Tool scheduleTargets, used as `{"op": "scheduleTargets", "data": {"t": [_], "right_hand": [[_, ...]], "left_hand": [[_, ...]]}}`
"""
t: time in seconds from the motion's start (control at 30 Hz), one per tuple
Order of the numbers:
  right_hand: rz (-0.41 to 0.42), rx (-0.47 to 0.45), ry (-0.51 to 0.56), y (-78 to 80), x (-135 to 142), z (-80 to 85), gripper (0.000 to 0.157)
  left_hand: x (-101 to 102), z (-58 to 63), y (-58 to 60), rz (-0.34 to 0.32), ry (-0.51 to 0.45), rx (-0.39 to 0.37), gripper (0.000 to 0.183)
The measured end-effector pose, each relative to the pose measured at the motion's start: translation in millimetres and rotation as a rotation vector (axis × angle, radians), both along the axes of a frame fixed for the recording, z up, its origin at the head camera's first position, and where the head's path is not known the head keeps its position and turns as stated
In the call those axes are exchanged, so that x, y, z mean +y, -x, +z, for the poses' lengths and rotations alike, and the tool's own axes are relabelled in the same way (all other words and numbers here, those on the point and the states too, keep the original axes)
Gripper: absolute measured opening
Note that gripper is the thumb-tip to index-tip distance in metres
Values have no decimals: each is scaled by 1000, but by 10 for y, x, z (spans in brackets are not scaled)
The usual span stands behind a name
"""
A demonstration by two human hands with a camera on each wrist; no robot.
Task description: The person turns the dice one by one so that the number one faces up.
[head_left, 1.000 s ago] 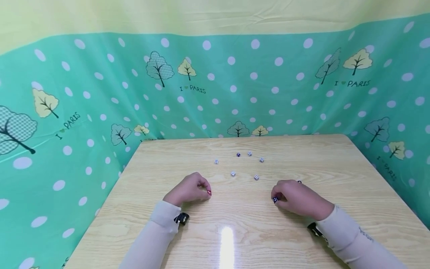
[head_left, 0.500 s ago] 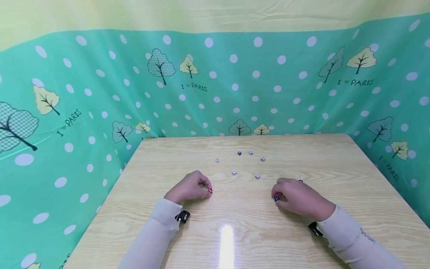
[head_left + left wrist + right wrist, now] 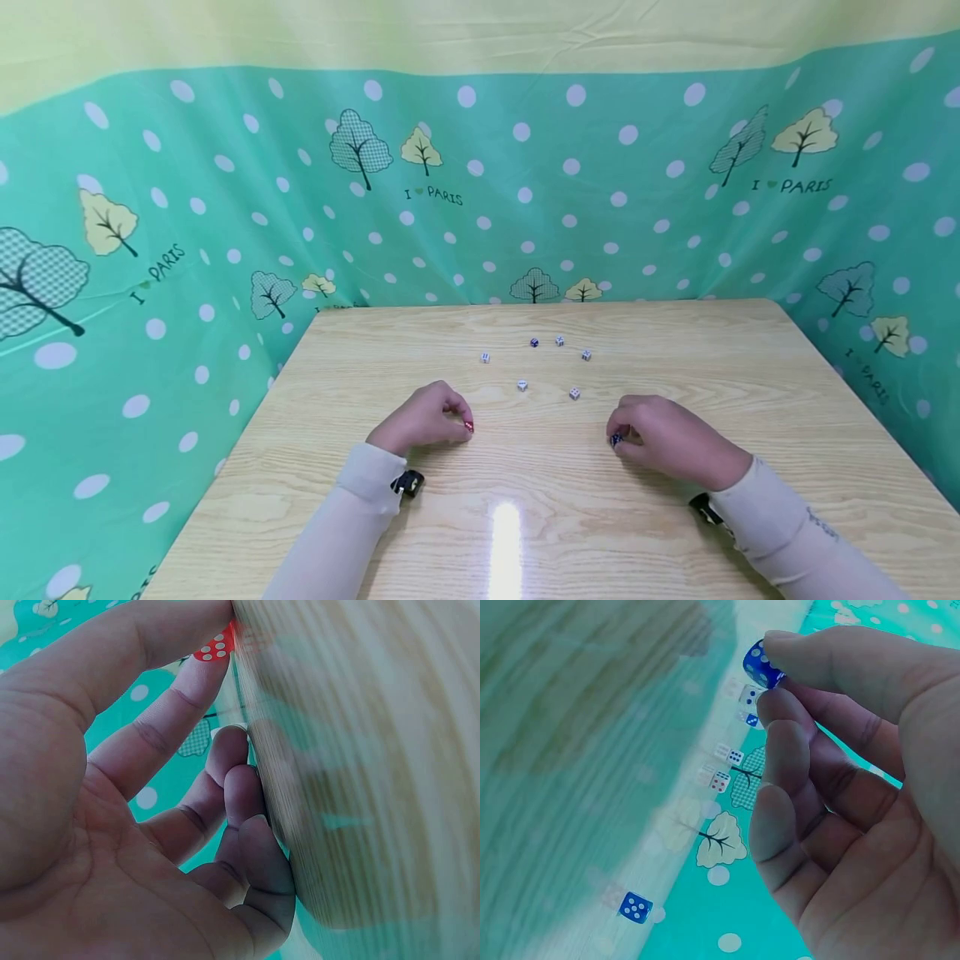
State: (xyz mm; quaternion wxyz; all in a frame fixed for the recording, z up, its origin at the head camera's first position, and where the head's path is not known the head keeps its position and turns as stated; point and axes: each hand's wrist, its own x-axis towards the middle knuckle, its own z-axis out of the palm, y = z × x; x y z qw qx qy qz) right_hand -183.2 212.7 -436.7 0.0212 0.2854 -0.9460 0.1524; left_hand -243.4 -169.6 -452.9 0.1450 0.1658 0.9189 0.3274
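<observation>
My left hand [image 3: 423,419] pinches a red die [image 3: 468,427] with white dots between thumb and index finger, low over the wooden table. In the left wrist view the red die [image 3: 215,646] is partly covered by the fingers, and the other fingers curl beside the tabletop. To the right, my right hand [image 3: 667,442] holds a blue die [image 3: 762,664] between thumb and index fingertip. A second blue die [image 3: 635,907] lies on the table by this hand in the right wrist view; the hand hides it in the head view.
Farther back on the wooden table [image 3: 375,350] lie several white dice, among them one at the left [image 3: 485,357] and one nearer the right hand [image 3: 574,393]. A dark blue die [image 3: 534,342] sits among them. Green dotted cloth [image 3: 442,250] hangs around the table's back and sides.
The blue die in my right hand has turned and risen slightly. That hand now covers the dark die that peeked out behind it. My left hand keeps its pinch on the red die.
</observation>
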Motion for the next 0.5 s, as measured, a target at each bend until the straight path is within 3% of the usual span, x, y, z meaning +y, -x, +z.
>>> {"op": "scheduleTargets", "data": {"t": [0.5], "right_hand": [[-19,-169,103,60,40,-5,14]], "left_hand": [[-2,10,-13,9,7,4,14]]}}
